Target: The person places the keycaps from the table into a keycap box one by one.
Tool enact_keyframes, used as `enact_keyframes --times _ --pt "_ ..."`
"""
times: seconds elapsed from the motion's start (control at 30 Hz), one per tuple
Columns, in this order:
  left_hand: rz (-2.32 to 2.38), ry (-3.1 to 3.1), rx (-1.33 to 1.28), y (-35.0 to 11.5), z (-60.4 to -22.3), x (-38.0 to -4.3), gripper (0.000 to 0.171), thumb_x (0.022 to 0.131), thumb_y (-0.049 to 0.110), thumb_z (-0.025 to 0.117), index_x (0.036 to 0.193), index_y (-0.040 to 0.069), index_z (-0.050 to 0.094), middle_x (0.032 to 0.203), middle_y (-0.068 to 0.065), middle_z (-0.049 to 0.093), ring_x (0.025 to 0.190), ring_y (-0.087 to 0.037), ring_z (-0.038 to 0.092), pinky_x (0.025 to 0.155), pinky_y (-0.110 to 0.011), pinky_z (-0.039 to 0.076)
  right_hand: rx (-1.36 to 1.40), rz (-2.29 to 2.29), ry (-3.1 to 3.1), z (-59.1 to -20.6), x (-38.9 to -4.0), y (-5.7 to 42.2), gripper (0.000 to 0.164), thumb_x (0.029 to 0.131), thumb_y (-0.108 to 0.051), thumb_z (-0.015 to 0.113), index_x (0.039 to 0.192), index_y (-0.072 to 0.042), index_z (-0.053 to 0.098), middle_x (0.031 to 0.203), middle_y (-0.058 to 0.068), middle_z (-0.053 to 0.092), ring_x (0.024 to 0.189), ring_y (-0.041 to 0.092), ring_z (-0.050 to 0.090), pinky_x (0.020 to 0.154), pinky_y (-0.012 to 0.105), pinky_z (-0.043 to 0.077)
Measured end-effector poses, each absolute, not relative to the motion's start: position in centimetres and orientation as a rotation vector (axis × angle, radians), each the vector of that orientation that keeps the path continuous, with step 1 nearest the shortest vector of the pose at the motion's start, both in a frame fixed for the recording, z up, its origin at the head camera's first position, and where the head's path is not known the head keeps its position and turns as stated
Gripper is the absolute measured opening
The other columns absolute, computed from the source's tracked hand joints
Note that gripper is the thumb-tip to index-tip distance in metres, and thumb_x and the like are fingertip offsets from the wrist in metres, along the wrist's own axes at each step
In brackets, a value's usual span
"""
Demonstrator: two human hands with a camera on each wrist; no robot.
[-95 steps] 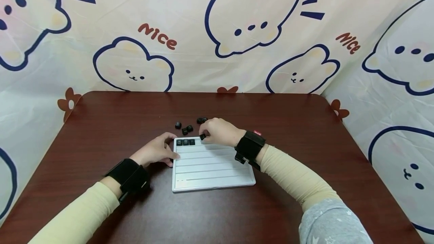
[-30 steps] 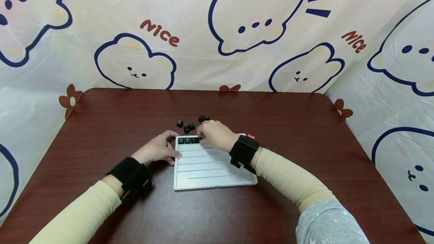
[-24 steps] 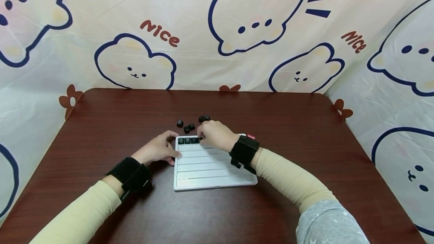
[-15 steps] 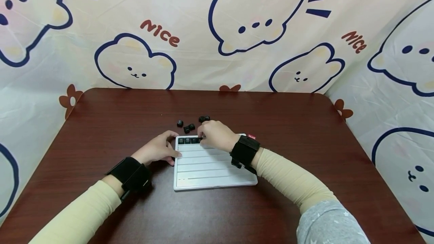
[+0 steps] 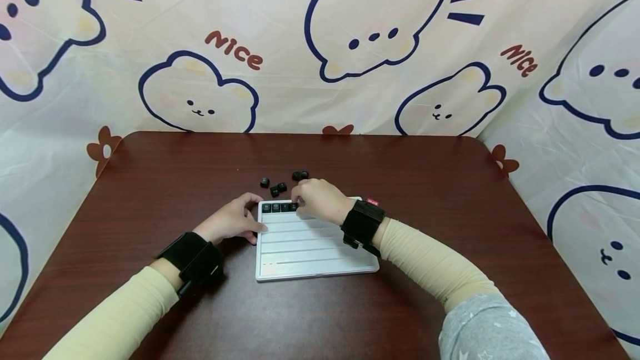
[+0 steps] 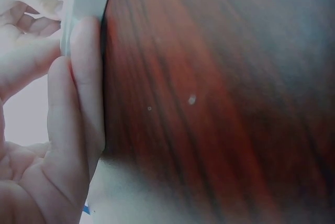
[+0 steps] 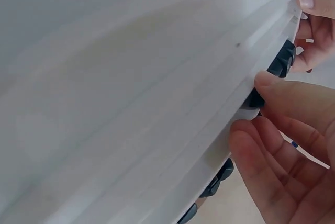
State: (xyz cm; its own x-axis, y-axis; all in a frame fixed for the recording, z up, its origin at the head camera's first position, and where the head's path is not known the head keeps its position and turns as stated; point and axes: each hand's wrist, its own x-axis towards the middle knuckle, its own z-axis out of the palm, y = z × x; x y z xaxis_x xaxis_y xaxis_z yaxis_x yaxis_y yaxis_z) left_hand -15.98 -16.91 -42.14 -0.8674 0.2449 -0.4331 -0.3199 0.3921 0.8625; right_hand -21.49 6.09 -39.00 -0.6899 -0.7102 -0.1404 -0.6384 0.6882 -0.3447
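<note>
A white ridged tray [image 5: 320,246] lies on the table, with a short row of black keycaps [image 5: 276,208] at the left end of its top groove. The left hand [image 5: 231,220] grips the tray's upper left edge; its fingertips [image 6: 86,41] lie along the side wall in the left wrist view. At the right end of the row, the right hand [image 5: 320,200] pinches a black keycap [image 7: 255,98] between thumb and fingers, down at the groove. The thumb covers part of that keycap.
Loose black keycaps lie behind the tray: one [image 5: 265,182] at the left, a pair [image 5: 278,188] near the tray edge, and another pair [image 5: 300,175] farther back. A dark brown table [image 5: 320,321] bears everything. A printed white curtain [image 5: 285,99] hangs behind it.
Since the oldest frame the right hand has lowered its keycap from just above the tray into the top groove, beside the other three. In the last second the hands have hardly moved.
</note>
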Motion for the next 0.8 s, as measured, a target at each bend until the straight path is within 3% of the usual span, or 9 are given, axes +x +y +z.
enact_keyframes --times 0.3,0.8 --pt "1.493 2.159 -0.063 -17.0 -42.1 -15.9 0.065 0.09 -0.006 0.075 0.144 -0.001 0.04 0.085 -0.017 0.06 0.058 -0.019 0.064 0.058 -0.027 0.058 -1.098 -0.451 2.661 -38.5 -22.3 7.7 0.019 0.092 -0.005 0.077 0.111 -0.007 0.075 0.11 0.007 0.07 0.095 0.019 0.063 0.083 0.032 0.055" --pt "1.493 2.159 -0.063 -16.9 -42.1 -15.9 0.065 0.09 -0.006 0.075 0.144 -0.001 0.04 0.084 -0.017 0.06 0.057 -0.019 0.063 0.057 -0.027 0.058 -0.896 -0.534 2.707 -37.7 -25.9 11.2 0.018 0.093 0.0 0.074 0.11 -0.005 0.075 0.106 0.009 0.071 0.096 0.023 0.065 0.085 0.036 0.056"
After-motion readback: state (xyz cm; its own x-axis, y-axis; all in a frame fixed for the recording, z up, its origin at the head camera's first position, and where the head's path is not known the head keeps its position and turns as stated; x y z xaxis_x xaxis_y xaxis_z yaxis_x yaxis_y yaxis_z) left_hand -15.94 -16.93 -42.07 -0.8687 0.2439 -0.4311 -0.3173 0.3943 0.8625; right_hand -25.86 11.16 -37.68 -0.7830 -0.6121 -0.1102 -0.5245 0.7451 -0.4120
